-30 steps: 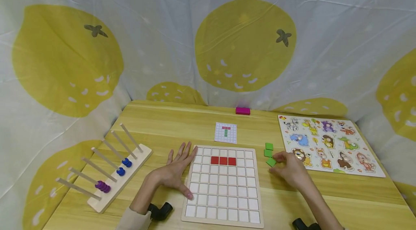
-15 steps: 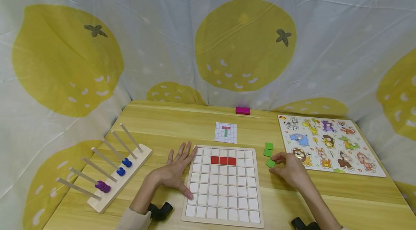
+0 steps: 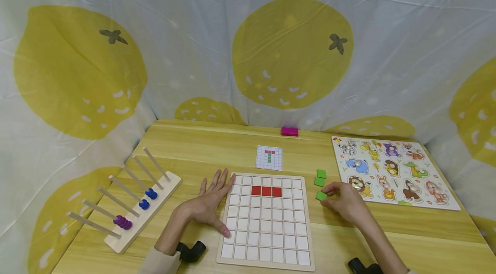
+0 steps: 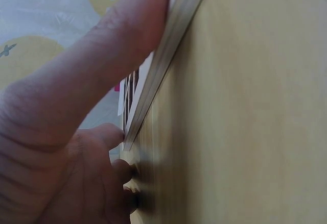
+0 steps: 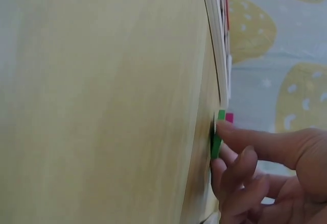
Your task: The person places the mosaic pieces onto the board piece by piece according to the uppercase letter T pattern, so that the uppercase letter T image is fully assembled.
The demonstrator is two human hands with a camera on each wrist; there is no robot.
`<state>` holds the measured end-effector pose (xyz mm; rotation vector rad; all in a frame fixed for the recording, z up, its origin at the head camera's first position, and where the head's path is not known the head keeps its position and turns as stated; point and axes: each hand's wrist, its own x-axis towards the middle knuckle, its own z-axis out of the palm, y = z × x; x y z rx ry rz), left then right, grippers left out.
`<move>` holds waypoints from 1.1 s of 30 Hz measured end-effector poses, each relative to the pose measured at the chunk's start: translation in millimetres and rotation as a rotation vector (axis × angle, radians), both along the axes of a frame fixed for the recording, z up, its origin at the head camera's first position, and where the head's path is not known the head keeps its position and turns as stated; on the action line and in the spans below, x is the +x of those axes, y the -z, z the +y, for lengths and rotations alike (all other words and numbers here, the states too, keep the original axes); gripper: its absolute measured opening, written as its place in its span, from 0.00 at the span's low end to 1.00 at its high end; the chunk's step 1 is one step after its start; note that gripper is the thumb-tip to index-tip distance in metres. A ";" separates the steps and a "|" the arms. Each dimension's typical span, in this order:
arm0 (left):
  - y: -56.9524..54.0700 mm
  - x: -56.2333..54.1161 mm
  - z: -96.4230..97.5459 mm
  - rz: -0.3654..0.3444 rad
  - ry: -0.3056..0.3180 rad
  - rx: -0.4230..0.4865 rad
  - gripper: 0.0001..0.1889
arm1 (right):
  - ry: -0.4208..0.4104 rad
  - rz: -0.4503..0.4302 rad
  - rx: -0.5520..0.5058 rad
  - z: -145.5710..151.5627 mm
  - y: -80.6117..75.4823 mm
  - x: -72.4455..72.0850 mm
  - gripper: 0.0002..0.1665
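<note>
A wooden grid board (image 3: 265, 238) lies in the middle of the table, with a row of red square tiles (image 3: 266, 191) near its top. My left hand (image 3: 205, 208) spreads its fingers along the board's left side; the thumb touches the lower left border and the index fingertip the top left corner. Right of the board, my right hand (image 3: 346, 201) pinches a green square tile (image 3: 320, 195) between thumb and fingers. In the right wrist view this green tile (image 5: 218, 136) is tilted on edge, close to the tabletop. Two more green tiles (image 3: 319, 181) lie flat just beyond it.
A card (image 3: 269, 158) with a red and green T pattern lies behind the board. An animal puzzle (image 3: 395, 175) occupies the right, a peg stand (image 3: 155, 209) with blue and purple beads the left. A magenta block (image 3: 289, 132) sits at the table's back edge.
The pinched green tile has shifted slightly toward me and to the left, turning a little, and the right fingers have moved only slightly. My left hand and the board have stayed put.
</note>
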<state>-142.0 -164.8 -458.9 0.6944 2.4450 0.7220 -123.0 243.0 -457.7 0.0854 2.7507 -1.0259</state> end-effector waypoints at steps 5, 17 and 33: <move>-0.1 -0.6 -0.1 0.006 0.000 -0.001 0.80 | -0.038 0.000 -0.026 1.0 -1.9 -0.5 0.16; 1.5 -0.8 -0.4 0.004 0.000 0.000 0.80 | -0.095 0.017 -0.243 -30.4 -9.0 -2.8 0.14; 4.7 -1.1 -0.8 0.008 0.000 -0.014 0.80 | -0.238 0.052 -0.267 -105.6 -4.2 -8.4 0.10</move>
